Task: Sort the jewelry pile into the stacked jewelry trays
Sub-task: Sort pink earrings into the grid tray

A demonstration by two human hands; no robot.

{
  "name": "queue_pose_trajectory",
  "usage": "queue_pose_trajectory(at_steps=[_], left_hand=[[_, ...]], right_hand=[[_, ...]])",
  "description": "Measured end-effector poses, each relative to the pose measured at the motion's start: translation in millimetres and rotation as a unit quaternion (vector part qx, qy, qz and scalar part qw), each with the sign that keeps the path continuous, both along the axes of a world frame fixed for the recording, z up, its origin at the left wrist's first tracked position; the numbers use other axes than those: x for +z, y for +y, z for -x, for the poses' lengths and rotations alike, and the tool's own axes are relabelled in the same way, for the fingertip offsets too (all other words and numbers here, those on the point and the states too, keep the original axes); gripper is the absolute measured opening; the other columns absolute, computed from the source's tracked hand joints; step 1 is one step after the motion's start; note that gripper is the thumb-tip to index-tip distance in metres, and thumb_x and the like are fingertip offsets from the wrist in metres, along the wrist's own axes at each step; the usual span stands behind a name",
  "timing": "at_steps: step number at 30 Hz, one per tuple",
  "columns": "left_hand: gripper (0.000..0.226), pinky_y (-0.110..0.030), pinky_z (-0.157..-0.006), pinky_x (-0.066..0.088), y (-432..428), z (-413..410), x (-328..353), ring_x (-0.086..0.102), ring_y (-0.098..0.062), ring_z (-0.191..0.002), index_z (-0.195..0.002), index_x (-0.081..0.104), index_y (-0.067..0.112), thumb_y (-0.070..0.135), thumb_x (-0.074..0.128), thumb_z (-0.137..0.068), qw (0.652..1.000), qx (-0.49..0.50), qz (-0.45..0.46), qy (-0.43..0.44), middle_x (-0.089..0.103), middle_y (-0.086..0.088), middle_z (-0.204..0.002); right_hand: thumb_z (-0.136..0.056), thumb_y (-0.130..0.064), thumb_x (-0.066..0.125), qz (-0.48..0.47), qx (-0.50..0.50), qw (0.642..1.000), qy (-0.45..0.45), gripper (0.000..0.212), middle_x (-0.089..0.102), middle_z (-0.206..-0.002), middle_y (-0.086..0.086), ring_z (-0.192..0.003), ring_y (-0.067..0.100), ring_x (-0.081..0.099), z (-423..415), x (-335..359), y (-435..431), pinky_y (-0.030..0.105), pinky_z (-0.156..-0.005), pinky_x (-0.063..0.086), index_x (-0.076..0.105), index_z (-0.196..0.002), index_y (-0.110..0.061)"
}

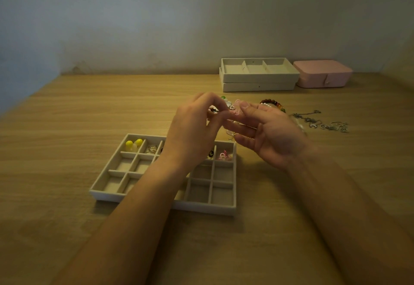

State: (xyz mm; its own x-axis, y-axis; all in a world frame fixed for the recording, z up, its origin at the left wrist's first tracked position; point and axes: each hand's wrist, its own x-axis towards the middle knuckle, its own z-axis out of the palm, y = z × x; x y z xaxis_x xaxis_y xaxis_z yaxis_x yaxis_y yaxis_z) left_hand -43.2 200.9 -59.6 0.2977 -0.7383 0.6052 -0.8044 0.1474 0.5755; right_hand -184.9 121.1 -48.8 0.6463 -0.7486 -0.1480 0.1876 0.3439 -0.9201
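Note:
A cream compartment tray (202, 207) lies on the table in front of me. Its back row holds yellow beads (133, 143), a silver piece (152, 149), a dark piece (210, 153) and pink pieces (224, 155). Above its back edge my left hand (197, 132) pinches a small pale pink piece (235, 108) with its fingertips. My right hand (266, 132) is held palm up beside it, fingers fairly straight, with small jewelry lying across them. Behind my hands lies the jewelry pile with a beaded bracelet (272, 103), partly hidden.
Silver chains (322, 122) are spread on the table to the right of my hands. Two stacked cream trays (257, 83) stand at the back by the wall, with a closed pink jewelry box (323, 74) to their right. The wooden table (67, 127) runs to the wall.

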Motion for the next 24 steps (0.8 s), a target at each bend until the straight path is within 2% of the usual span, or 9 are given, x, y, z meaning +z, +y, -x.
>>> queue_pose_trajectory(at_steps=[2,5,7,9,12,15,17,20,24], left_hand=[[0.008,-0.013,-0.068,0.05,0,0,1,0.063,-0.005,-0.083,-0.094,0.06,0.024,0.023,0.068,-0.093,1.0,0.006,-0.002,0.026,0.064,0.009,-0.098],[0.007,-0.022,-0.066,0.059,2,0,4,0.068,-0.008,-0.08,-0.096,0.06,0.022,0.018,0.066,-0.095,0.992,-0.007,-0.015,0.124,0.067,0.006,-0.09],[0.006,-0.025,-0.066,0.06,4,0,6,0.072,-0.01,-0.077,-0.097,0.061,0.018,0.014,0.065,-0.095,0.98,-0.031,-0.014,0.198,0.07,0.0,-0.09],[0.006,-0.025,-0.066,0.061,5,-1,9,0.073,-0.011,-0.078,-0.098,0.062,0.017,0.011,0.064,-0.096,0.97,-0.042,-0.007,0.238,0.071,-0.003,-0.09],[0.01,-0.024,-0.064,0.059,6,-4,9,0.072,-0.013,-0.081,-0.104,0.066,0.016,0.01,0.063,-0.096,0.965,-0.049,0.001,0.259,0.071,-0.001,-0.091],[0.016,-0.024,-0.064,0.059,7,-5,10,0.071,-0.013,-0.085,-0.107,0.07,0.02,0.011,0.062,-0.097,0.964,-0.056,-0.008,0.26,0.071,0.002,-0.095],[0.018,-0.023,-0.064,0.058,7,-5,10,0.07,-0.012,-0.085,-0.107,0.072,0.022,0.011,0.062,-0.097,0.963,-0.064,-0.014,0.263,0.072,0.003,-0.096],[0.019,-0.023,-0.064,0.058,8,-5,11,0.07,-0.01,-0.084,-0.106,0.073,0.023,0.011,0.061,-0.097,0.964,-0.076,-0.027,0.254,0.073,0.006,-0.096],[0.018,-0.025,-0.065,0.06,7,-4,10,0.07,-0.011,-0.085,-0.103,0.072,0.025,0.011,0.062,-0.096,0.967,-0.073,-0.043,0.24,0.073,0.006,-0.095]], right_hand=[[-0.1,-0.026,0.061,0.005,0.003,1.0,0.012,0.029,0.077,-0.096,0.004,-0.086,0.018,0.074,-1,-1,0,0.027,-0.062,0.058,0.061,-0.123,-0.009],[-0.099,-0.028,0.061,0.023,-0.001,0.999,0.031,0.031,0.073,-0.096,0.002,-0.08,0.015,0.067,-3,-4,-2,0.027,-0.06,0.053,0.063,-0.123,-0.008],[-0.1,-0.026,0.06,0.054,0.006,0.997,0.059,0.022,0.07,-0.095,0.003,-0.079,0.016,0.064,-2,-6,-3,0.027,-0.06,0.051,0.065,-0.113,-0.01],[-0.097,-0.023,0.061,0.104,0.015,0.989,0.102,0.013,0.07,-0.091,0.003,-0.078,0.017,0.063,-2,-6,-4,0.027,-0.06,0.049,0.067,-0.102,-0.012],[-0.096,-0.02,0.064,0.189,0.024,0.969,0.157,0.011,0.073,-0.088,0.003,-0.074,0.016,0.063,0,-5,-3,0.025,-0.058,0.047,0.07,-0.098,-0.012],[-0.095,-0.024,0.065,0.256,0.008,0.947,0.196,0.014,0.074,-0.096,0.003,-0.073,0.012,0.063,0,-6,-2,0.022,-0.057,0.048,0.072,-0.104,-0.016],[-0.095,-0.022,0.067,0.266,-0.017,0.947,0.179,0.012,0.074,-0.1,0.004,-0.077,0.014,0.066,0,-7,-2,0.023,-0.058,0.052,0.071,-0.106,-0.02],[-0.094,-0.016,0.07,0.273,-0.031,0.952,0.133,0.011,0.074,-0.098,0.006,-0.081,0.018,0.07,0,-7,-1,0.026,-0.063,0.057,0.071,-0.105,-0.017],[-0.092,-0.01,0.073,0.287,-0.008,0.949,0.127,0.01,0.075,-0.09,0.007,-0.075,0.016,0.071,2,-7,0,0.029,-0.065,0.06,0.072,-0.102,-0.011]])
